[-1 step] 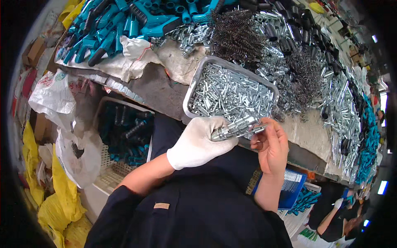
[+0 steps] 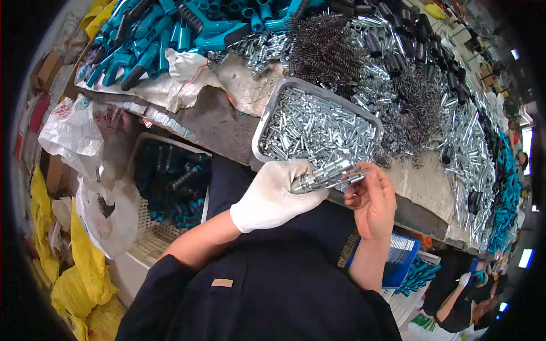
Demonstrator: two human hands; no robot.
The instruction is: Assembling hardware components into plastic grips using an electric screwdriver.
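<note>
My left hand [image 2: 280, 193], in a white glove, is closed round a small bundle of shiny metal cylindrical parts [image 2: 325, 175] that point up to the right. My bare right hand [image 2: 375, 199] meets their far end, with thumb and fingers pinched on a thin metal pin [image 2: 356, 177]. How deep the pin sits among the cylinders is hidden by the fingers. Just beyond both hands, a grey plastic tray [image 2: 263, 133] full of small silvery pins [image 2: 318, 125] rests at the bench edge.
Behind the tray lie heaps of dark coil springs [image 2: 324, 51], metal tubes [image 2: 466, 165] and teal tool handles [image 2: 148, 51]. Below the bench at left stands a crate [image 2: 149, 227] of teal-and-black handles. A blue booklet [image 2: 401, 258] and another person [image 2: 455, 301] are at lower right.
</note>
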